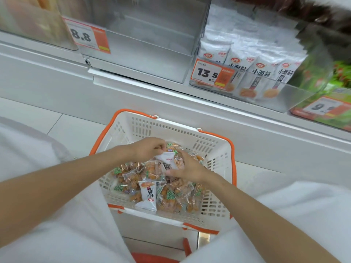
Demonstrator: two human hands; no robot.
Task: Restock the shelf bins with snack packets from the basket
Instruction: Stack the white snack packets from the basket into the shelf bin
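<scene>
Head view: left hand [150,149] pinches top of a white packet [167,160], right hand [190,168] grips its lower end, over the pile in the basket [178,130]. Looks like pick step; next lift clear, carry to matching bin [296,99] upper right.

Two bare forearms, sleeveless as far as visible, reached forward and converged low at centre; left hand [150,149], knuckles up, fingers curled, pinched the top of a white packet [166,158]; right hand [188,168] gripped its lower part between thumb and fingers.
</scene>
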